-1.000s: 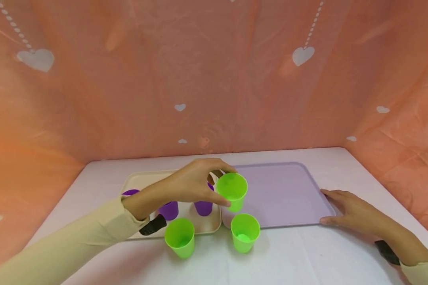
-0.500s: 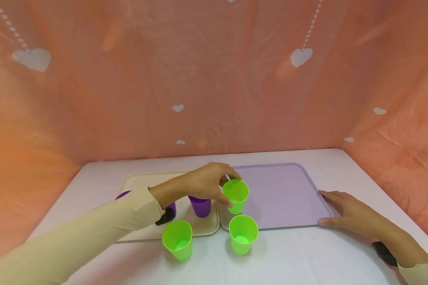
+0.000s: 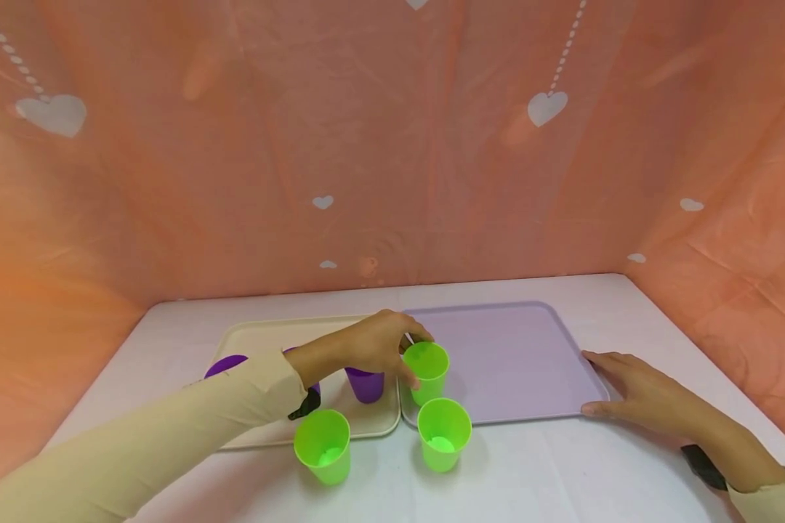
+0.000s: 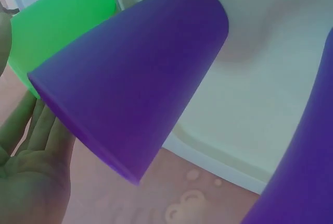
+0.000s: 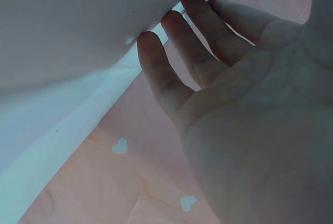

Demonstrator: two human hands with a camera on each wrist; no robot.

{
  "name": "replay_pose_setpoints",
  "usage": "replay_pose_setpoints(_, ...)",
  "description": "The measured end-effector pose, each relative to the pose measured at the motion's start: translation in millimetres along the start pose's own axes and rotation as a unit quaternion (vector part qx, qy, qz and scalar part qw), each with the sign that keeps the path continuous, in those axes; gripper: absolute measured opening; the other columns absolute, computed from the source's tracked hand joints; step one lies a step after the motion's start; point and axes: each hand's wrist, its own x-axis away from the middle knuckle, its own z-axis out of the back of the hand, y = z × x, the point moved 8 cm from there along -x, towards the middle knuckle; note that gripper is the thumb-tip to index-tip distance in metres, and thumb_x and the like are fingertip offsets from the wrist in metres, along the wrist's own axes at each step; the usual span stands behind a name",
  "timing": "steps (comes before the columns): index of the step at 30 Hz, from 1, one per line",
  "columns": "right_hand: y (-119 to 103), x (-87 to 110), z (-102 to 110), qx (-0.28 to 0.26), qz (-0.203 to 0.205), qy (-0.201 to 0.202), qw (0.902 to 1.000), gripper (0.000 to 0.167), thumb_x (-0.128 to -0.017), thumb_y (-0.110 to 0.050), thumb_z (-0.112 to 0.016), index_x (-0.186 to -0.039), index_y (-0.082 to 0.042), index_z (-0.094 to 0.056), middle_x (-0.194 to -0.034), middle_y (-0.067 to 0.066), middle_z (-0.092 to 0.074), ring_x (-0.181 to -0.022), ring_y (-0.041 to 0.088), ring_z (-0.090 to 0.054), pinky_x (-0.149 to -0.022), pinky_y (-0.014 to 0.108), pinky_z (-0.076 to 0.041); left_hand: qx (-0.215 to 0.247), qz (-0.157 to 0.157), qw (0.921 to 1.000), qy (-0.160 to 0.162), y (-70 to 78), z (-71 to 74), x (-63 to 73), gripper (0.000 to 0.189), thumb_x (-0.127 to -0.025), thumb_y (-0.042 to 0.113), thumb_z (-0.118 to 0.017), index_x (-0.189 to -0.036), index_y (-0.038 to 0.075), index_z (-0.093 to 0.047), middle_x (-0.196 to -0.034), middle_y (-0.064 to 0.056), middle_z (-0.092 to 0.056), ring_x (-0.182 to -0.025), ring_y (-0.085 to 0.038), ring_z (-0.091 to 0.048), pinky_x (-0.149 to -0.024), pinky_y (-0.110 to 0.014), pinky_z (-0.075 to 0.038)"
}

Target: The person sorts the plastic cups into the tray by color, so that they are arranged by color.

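Observation:
My left hand (image 3: 381, 343) grips a green cup (image 3: 428, 378) by its rim and side, low over the near left corner of the lavender tray (image 3: 504, 356). In the left wrist view, that green cup (image 4: 62, 28) sits behind a purple cup (image 4: 130, 81). My right hand (image 3: 647, 392) touches the lavender tray's right edge, fingers extended and thumb apart. Two more green cups stand upright on the white cloth, one (image 3: 443, 432) in front of the lavender tray and one (image 3: 324, 444) by the cream tray (image 3: 262, 335).
On the cream tray stand purple cups, one (image 3: 366, 386) beside my left hand and others partly behind my left sleeve (image 3: 190, 428). Both trays lie side by side on the white tablecloth (image 3: 517, 472). An orange curtain (image 3: 392, 145) with hearts rises behind and at the sides.
My left hand has lowered the green cup toward the lavender tray's near left corner. My right hand has stayed at the tray's right edge. The view has shifted slightly.

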Motion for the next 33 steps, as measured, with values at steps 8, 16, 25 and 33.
replay_pose_setpoints(8, 2.3, -0.8, 0.7, 0.001, 0.001, 0.003, 1.0000, 0.093, -0.076, -0.052, -0.080, -0.143, 0.002, -0.047, -0.136, 0.030, -0.055, -0.126, 0.050, -0.049, -0.096, 0.066, -0.043, -0.011, 0.000, 0.9999, 0.012, -1.4, -3.4, -3.1, 0.063, -0.071, 0.021, -0.091, -0.127, 0.005, -0.066, -0.119, -0.007, -0.071, -0.103, -0.021, -0.069, -0.089, -0.026, -0.058)
replay_pose_setpoints(16, 5.8, 4.0, -0.9, 0.009, -0.005, 0.000, 0.9999, 0.094, -0.075, -0.053, -0.081, -0.143, 0.003, -0.048, -0.135, 0.030, -0.055, -0.125, 0.050, -0.050, -0.095, 0.067, -0.044, -0.020, -0.015, 0.9985, 0.049, 7.7, 11.7, 8.6, 0.076, -0.073, 0.029, -0.090, -0.137, 0.006, -0.057, -0.131, -0.010, -0.065, -0.120, -0.025, -0.063, -0.102, -0.035, -0.054)
replay_pose_setpoints(25, 0.0, -0.2, -1.7, -0.003, -0.004, 0.001, 1.0000, 0.094, -0.075, -0.054, -0.080, -0.143, 0.003, -0.048, -0.135, 0.029, -0.055, -0.125, 0.048, -0.050, -0.095, 0.066, -0.044, 0.025, -0.016, 0.9865, 0.161, 1.4, 55.0, 88.8, 0.054, -0.084, 0.027, -0.081, -0.134, 0.018, -0.061, -0.132, 0.001, -0.065, -0.123, -0.024, -0.063, -0.106, -0.042, -0.051)
replay_pose_setpoints(33, -2.4, 0.5, -0.4, 0.002, -0.005, -0.005, 1.0000, 0.095, -0.075, -0.055, -0.080, -0.143, 0.003, -0.047, -0.135, 0.030, -0.055, -0.125, 0.049, -0.050, -0.095, 0.066, -0.045, -0.051, 0.007, 0.9638, 0.262, -5.2, 38.8, 169.9, 0.041, -0.084, 0.038, -0.079, -0.122, 0.031, -0.066, -0.120, 0.014, -0.068, -0.112, -0.015, -0.067, -0.092, -0.042, -0.058)
